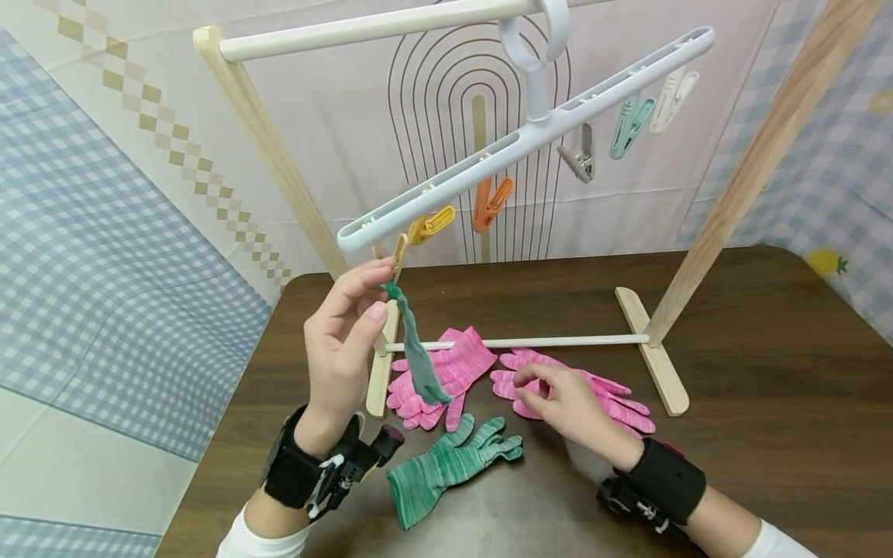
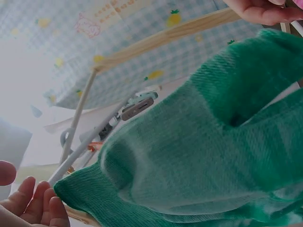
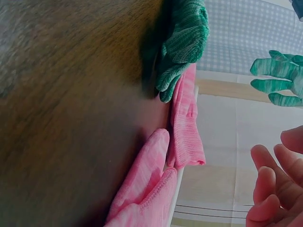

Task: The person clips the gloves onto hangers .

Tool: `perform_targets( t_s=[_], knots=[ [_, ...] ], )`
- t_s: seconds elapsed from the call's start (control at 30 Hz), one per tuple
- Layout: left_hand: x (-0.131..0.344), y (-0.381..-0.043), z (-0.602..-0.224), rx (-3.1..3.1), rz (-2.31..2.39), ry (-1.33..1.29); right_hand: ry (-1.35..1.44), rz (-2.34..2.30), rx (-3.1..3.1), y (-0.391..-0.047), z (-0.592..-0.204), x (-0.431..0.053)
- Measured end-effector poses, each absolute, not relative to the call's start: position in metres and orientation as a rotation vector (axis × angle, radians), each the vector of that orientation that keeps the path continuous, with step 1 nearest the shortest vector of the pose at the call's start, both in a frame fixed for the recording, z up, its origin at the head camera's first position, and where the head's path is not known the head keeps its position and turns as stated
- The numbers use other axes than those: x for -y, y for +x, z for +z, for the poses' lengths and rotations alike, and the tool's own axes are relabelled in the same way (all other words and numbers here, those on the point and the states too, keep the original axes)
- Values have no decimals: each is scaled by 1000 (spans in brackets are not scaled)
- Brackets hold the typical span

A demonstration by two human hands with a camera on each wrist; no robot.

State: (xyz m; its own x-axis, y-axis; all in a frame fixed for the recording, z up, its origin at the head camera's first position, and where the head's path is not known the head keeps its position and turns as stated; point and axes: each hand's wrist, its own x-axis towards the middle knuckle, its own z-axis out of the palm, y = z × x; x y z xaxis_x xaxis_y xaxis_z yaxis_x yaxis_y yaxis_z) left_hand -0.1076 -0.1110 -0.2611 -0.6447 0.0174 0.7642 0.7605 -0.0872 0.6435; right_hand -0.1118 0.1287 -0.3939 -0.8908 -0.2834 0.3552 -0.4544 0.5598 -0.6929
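A green knit glove (image 1: 418,360) hangs by its cuff below a pale orange clothespin (image 1: 401,252) at the hanger's low left end. My left hand (image 1: 345,333) is raised beside that cuff, its fingertips right at the clothespin and its thumb apart from them. In the left wrist view the hanging glove fills much of the picture, fingers (image 2: 35,203) at its cuff edge. My right hand (image 1: 568,399) hovers over a pair of pink gloves (image 1: 617,399), fingers loosely bent and holding nothing. Another green glove (image 1: 446,469) lies flat between my hands.
The pale hanger (image 1: 537,128) tilts down to the left from a white bar (image 1: 377,31). It carries yellow (image 1: 432,225), orange (image 1: 491,203), grey (image 1: 580,159), teal (image 1: 631,128) and white clothespins (image 1: 673,101). More pink gloves (image 1: 460,360) lie by the wooden stand's left foot (image 1: 379,384).
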Motion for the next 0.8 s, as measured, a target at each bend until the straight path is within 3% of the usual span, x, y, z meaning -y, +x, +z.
perform_targets(
  t_s=[0.8],
  knots=[
    [95,-94,-245,1809,-1758,-1008,591,1205,2612,-117,-400,-135]
  ],
)
